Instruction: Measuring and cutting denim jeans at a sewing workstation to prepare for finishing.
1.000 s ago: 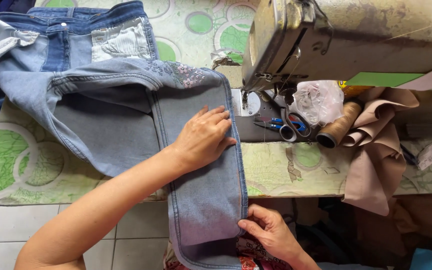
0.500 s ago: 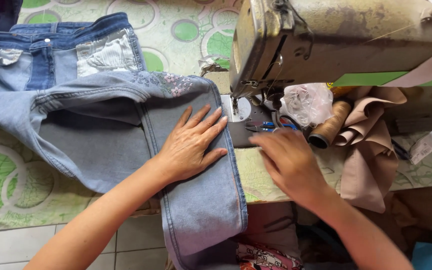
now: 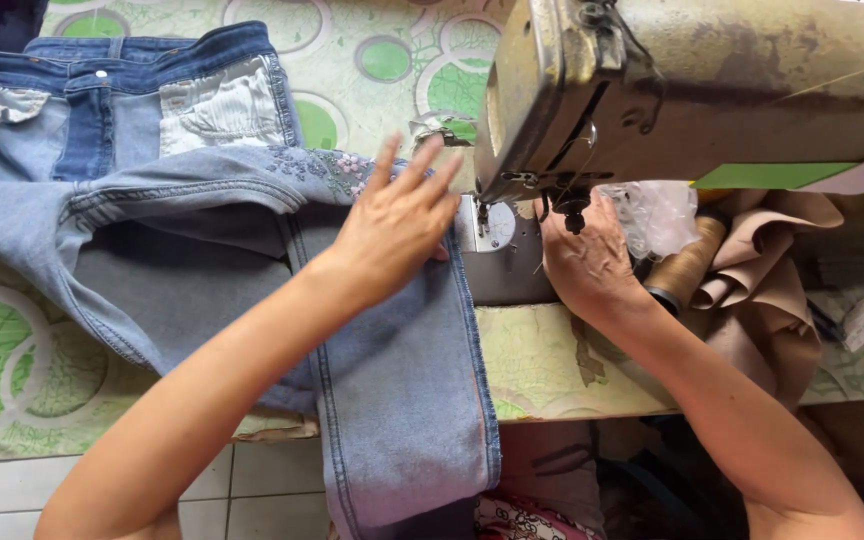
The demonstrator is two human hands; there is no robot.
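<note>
Here the jeans (image 3: pixel 252 250) lie spread on the bench (image 3: pixel 12 360), one pale leg (image 3: pixel 402 380) hanging over the front edge just beside the needle plate (image 3: pixel 492 225) of the old sewing machine (image 3: pixel 712 90). The likely trouble is a fingertip under the needle, since the right hand (image 3: pixel 587 255) sits just beneath the machine's head, palm down, its grip hidden, so I cannot tell what it holds. The left hand (image 3: pixel 392 225) lies flat, fingers spread, grasping nothing, and the hanging leg's weight could drag the seam askew.

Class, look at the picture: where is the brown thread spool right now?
In the head view, the brown thread spool lies right of centre under the sewing machine, between the right hand and the folded tan cloth.
</note>
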